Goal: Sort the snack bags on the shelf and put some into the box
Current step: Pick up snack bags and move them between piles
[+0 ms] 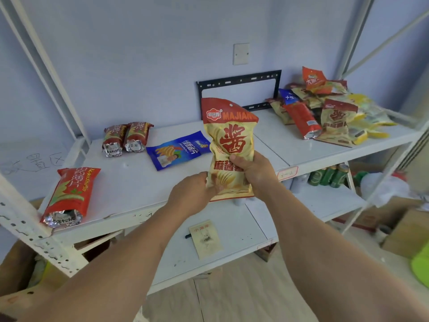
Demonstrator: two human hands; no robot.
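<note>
Yellow-and-red snack bag (228, 147) held upright above the shelf (130, 182), right hand (253, 169) gripping its middle, left hand (192, 194) pinching its lower corner; best laid flat beside matching bags, not crushed.

- White metal shelf (130, 182), upper board.
- Red snack bag (69, 196) at its front left corner, foil end toward the edge.
- Two small red bags (126, 138) touching side by side farther back.
- Blue bag (178, 149) lying flat near the middle.
- Heap of mixed bags (329, 110) at the right.
- Lower board (232, 259) carries a beige card (205, 239), possibly a packet.
</note>
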